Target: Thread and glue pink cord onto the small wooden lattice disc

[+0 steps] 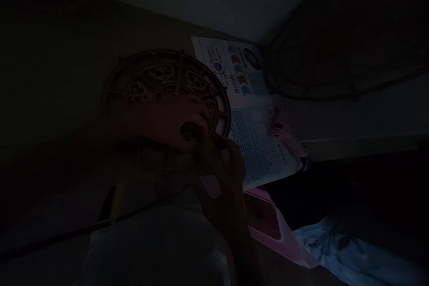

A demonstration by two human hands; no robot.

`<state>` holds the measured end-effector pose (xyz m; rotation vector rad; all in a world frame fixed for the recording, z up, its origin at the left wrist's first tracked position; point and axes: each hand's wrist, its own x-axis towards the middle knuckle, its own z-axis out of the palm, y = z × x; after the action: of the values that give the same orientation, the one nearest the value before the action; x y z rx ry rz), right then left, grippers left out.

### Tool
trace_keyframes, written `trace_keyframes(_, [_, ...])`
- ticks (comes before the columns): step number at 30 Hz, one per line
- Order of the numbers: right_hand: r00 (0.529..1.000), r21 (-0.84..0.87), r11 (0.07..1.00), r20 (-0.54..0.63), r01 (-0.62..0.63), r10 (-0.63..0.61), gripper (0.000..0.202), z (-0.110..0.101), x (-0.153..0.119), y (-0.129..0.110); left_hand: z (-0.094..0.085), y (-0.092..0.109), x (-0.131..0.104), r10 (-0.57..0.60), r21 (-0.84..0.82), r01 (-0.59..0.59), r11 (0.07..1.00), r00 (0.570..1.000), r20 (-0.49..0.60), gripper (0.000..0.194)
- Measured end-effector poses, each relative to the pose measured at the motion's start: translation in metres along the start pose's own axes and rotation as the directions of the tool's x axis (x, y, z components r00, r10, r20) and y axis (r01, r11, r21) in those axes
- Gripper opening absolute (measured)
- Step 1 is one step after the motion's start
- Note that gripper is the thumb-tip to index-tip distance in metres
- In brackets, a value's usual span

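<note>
The picture is very dark. A round brown openwork frame, with spokes and curled ornaments inside its rim, lies flat under my hands. My left hand reaches across it from the left, fingers curled down onto its right part. From below, my right hand grips at the lower right rim, thumb and fingers bent round it close to the left fingertips. Whatever small piece may be between the fingertips is hidden in shadow. A printed sheet lies partly beneath the frame.
A larger round frame leans at the upper right. On the sheet's right edge rests a pink object. Below are a pink plastic piece and light-blue patterned cloth. A thin dark rod crosses the lower left.
</note>
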<state>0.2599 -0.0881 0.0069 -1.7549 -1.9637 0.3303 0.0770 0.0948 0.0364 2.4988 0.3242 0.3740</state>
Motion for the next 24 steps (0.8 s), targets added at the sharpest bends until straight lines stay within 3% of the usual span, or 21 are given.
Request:
trace_keyframes(12, [0.998, -0.041, 0.998, 0.042, 0.04, -0.039, 0.061, -0.003, 0.002, -0.012, -0.001, 0.003, -0.003, 0.072, -0.024, -0.074, 0.997, 0.995, -0.067, 0.015])
trace_keyframes(17, [0.998, 0.024, 0.999, -0.048, 0.043, -0.041, 0.068, -0.001, 0.002, -0.014, 0.0, 0.001, -0.004, 0.063, -0.01, -0.064, 0.998, 0.995, -0.08, 0.014])
trace_keyframes(21, [0.994, -0.05, 0.995, -0.056, 0.089, -0.092, 0.063, 0.004, -0.001, -0.009, 0.001, 0.0, -0.003, 0.013, -0.018, -0.013, 1.0, 1.0, -0.025, 0.015])
trace_keyframes(24, [0.99, -0.087, 0.99, -0.08, 0.11, -0.117, 0.062, 0.006, -0.004, -0.005, 0.0, 0.0, -0.003, 0.007, -0.036, -0.008, 0.999, 0.999, -0.042, 0.015])
